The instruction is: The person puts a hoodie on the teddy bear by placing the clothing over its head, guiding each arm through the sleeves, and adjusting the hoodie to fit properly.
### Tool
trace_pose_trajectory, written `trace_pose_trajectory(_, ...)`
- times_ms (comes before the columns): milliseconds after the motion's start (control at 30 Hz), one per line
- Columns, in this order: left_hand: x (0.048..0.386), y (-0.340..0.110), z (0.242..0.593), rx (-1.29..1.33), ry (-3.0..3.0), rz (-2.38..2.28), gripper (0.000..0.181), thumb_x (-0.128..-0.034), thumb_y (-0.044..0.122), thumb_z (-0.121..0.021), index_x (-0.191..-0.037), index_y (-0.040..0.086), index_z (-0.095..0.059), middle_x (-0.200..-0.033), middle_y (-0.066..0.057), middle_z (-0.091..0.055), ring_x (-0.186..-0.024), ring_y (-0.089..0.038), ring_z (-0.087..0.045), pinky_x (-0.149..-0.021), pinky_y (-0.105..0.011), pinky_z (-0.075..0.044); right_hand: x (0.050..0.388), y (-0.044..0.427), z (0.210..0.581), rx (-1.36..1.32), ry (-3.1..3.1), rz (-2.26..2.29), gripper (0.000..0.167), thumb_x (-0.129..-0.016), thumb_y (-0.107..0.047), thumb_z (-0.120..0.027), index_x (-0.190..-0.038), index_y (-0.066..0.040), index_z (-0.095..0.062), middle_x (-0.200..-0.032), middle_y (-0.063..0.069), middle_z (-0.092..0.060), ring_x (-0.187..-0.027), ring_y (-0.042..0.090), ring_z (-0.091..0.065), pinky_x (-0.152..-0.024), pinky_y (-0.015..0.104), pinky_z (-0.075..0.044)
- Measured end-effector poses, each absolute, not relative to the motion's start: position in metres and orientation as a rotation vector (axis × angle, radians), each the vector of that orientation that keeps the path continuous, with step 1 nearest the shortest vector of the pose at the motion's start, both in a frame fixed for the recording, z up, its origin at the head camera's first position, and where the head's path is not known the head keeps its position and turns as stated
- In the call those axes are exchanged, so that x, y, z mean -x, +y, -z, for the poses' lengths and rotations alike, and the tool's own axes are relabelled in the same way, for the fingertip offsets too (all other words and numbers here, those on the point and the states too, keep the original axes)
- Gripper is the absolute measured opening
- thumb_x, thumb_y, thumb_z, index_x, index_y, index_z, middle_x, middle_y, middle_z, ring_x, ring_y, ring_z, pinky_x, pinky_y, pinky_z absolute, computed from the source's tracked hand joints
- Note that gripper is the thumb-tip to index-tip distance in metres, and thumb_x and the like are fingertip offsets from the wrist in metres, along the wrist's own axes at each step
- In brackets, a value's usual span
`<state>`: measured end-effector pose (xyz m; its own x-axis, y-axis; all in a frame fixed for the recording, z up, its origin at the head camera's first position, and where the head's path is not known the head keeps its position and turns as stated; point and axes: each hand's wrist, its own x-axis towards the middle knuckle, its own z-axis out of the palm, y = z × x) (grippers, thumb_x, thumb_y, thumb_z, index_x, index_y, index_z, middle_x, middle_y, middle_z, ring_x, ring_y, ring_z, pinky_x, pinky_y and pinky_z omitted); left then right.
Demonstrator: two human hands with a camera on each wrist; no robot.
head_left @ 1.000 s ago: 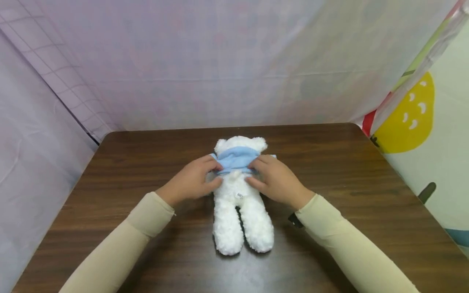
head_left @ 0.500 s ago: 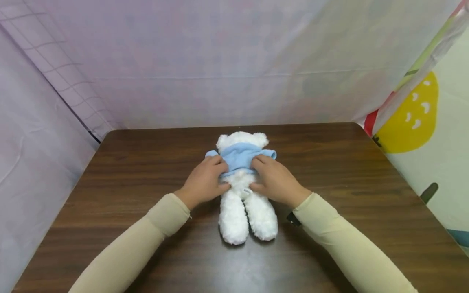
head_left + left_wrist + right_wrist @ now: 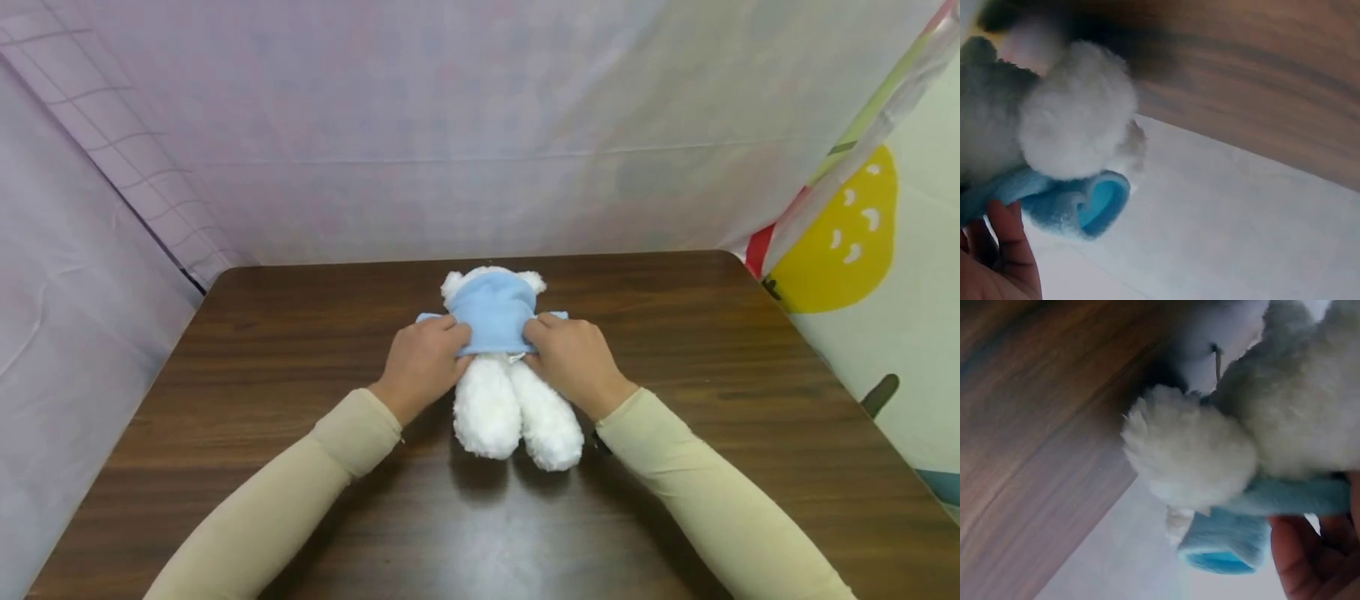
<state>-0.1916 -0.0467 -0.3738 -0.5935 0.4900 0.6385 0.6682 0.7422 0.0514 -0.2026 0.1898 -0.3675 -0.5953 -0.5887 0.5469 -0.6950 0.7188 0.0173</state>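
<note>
The white soft toy (image 3: 487, 412) is at the middle of the worktop (image 3: 300, 350), closer to the far edge than to the near one. Its legs (image 3: 551, 425) point towards the near edge, with shadows under the feet; whether the toy fully rests on the worktop, I cannot tell. The light-blue shirt (image 3: 495, 312) covers the body and most of the head between the two ears (image 3: 532, 282), so the face is hidden. The left hand (image 3: 423, 358) grasps the bottom hem at its left side with bent fingers, and the right hand (image 3: 576, 358) grasps the same hem at its right side. Some fingertips are hidden by the cloth. Below the hem, a small label (image 3: 516, 358) shows only partly. Both wrist views are blurred and cut off the hands; in them a shirt sleeve (image 3: 1094, 209) opens beside a round fluffy part (image 3: 1079, 112), which I cannot name surely. Behind the far edge hangs a pale curtain (image 3: 450, 125) with a faint pattern. The person's beige sleeves (image 3: 255, 500) are cut off above the near corners
</note>
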Motion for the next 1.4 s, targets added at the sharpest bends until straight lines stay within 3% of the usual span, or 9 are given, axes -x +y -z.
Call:
trace_pose_trajectory(300,0.191,-0.052,0.37,1.207,-2.68,0.342,0.026,-0.0915,0.029,-0.069,-0.069,0.017,-0.063,-0.071,0.006,-0.049,-0.063,-0.01,-0.045,-0.058,-0.027,-0.042,0.206,0.204,0.364,-1.2,-2.711,-0.315,0.038,-0.086,-0.031,-0.076,-0.058,-0.021,-0.052,-0.063,-0.007,-0.045,-0.058,0.01,-0.04,-0.053,0.03,-0.039)
trace_pose_trajectory(533,0.191,-0.066,0.366,1.289,-2.74,0.535,0.04,-0.0919,0.02,-0.063,-0.055,0.022,-0.049,-0.061,0.009,-0.035,-0.06,-0.007,-0.034,-0.055,-0.025,-0.033,0.207,0.212,0.361,-1.299,-2.714,-0.54,0.03,-0.095,-0.023,-0.069,-0.066,-0.016,-0.066,-0.075,-0.007,-0.053,-0.069,0.01,-0.047,-0.066,0.032,-0.044)
trace_pose_trajectory(733,0.188,-0.066,0.361,1.021,-2.633,0.583,0.012,-0.0923,0.021,-0.068,-0.083,0.014,-0.068,-0.082,0.004,-0.057,-0.075,-0.011,-0.05,-0.068,-0.029,-0.046,0.212,0.223,0.361,-0.931,-2.637,-0.749,0.011,-0.091,-0.015,-0.072,-0.088,-0.007,-0.066,-0.092,0.006,-0.06,-0.082,0.021,-0.054,-0.071,0.038,-0.046)
trace_pose_trajectory(867,0.187,-0.061,0.361,0.972,-2.59,0.629,0.026,-0.0903,0.026,-0.073,-0.11,0.009,-0.067,-0.108,-0.007,-0.056,-0.096,-0.02,-0.053,-0.079,-0.034,-0.049,0.219,0.229,0.371,-0.788,-2.815,-0.818,0.05,-0.089,-0.02,-0.074,-0.124,0.007,-0.05,-0.127,0.025,-0.049,-0.114,0.037,-0.049,-0.094,0.051,-0.043)
trace_pose_trajectory(967,0.187,-0.055,0.362,0.979,-2.609,0.606,0.049,-0.0896,0.031,-0.074,-0.133,0.012,-0.06,-0.128,-0.012,-0.049,-0.112,-0.026,-0.051,-0.087,-0.038,-0.05,0.224,0.228,0.38,-0.845,-3.008,-0.875,0.086,-0.09,-0.021,-0.072,-0.149,0.012,-0.018,-0.147,0.034,-0.033,-0.132,0.04,-0.041,-0.107,0.053,-0.035)
trace_pose_trajectory(1067,0.188,-0.05,0.363,0.981,-2.644,0.548,0.059,-0.09,0.035,-0.073,-0.142,0.016,-0.054,-0.138,-0.014,-0.044,-0.121,-0.03,-0.049,-0.088,-0.04,-0.051,0.227,0.223,0.388,-0.945,-3.055,-0.891,0.088,-0.091,-0.014,-0.066,-0.151,0.011,-0.008,-0.132,0.034,-0.05,-0.11,0.034,-0.058,-0.094,0.048,-0.047)
trace_pose_trajectory(1133,0.188,-0.048,0.363,0.988,-2.656,0.522,0.058,-0.0909,0.034,-0.072,-0.144,0.018,-0.053,-0.14,-0.015,-0.043,-0.123,-0.031,-0.047,-0.088,-0.041,-0.051,0.229,0.221,0.392,-0.956,-3.017,-0.917,0.074,-0.091,-0.01,-0.062,-0.148,0.008,-0.019,-0.107,0.025,-0.064,-0.08,0.025,-0.062,-0.074,0.042,-0.052)
trace_pose_trajectory(1200,0.188,-0.047,0.362,1.002,-2.65,0.515,0.057,-0.0915,0.033,-0.071,-0.143,0.019,-0.054,-0.141,-0.015,-0.042,-0.123,-0.032,-0.047,-0.088,-0.042,-0.051,0.229,0.221,0.391,-0.907,-2.958,-0.982,0.058,-0.09,-0.008,-0.06,-0.14,0.001,-0.033,-0.08,0.011,-0.061,-0.059,0.018,-0.053,-0.057,0.036,-0.047)
trace_pose_trajectory(1400,0.188,-0.047,0.356,1.007,-2.581,0.555,0.055,-0.0897,0.03,-0.074,-0.14,0.016,-0.057,-0.14,-0.017,-0.042,-0.124,-0.034,-0.047,-0.089,-0.042,-0.051,0.221,0.229,0.361,-0.79,-2.727,-1.106,0.026,-0.089,-0.011,-0.064,-0.113,-0.012,-0.052,-0.069,0.002,-0.054,-0.056,0.015,-0.048,-0.052,0.032,-0.042)
